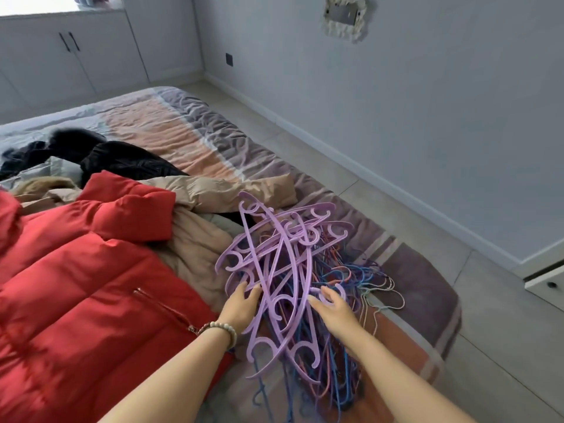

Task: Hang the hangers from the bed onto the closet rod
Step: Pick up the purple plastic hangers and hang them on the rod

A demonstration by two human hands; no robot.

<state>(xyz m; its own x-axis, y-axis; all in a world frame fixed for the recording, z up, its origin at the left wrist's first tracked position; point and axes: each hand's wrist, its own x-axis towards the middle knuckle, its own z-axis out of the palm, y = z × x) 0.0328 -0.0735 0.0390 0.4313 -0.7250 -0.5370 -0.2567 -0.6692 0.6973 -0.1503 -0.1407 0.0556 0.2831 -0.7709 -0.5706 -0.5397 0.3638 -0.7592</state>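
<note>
Purple plastic hangers (274, 254), tangled over thin coloured hangers (345, 276), are heaped at the bed (213, 141) edge. The left grip (244, 303) and right grip (331, 306) are laid open against the heap, with nothing clasped. If lifted, interlocked hooks could drag neighbouring hangers onto the floor (396, 209).

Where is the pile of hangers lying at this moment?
In the head view, the pile of hangers lies on the bed, near its right edge, just right of the red jacket.
</note>
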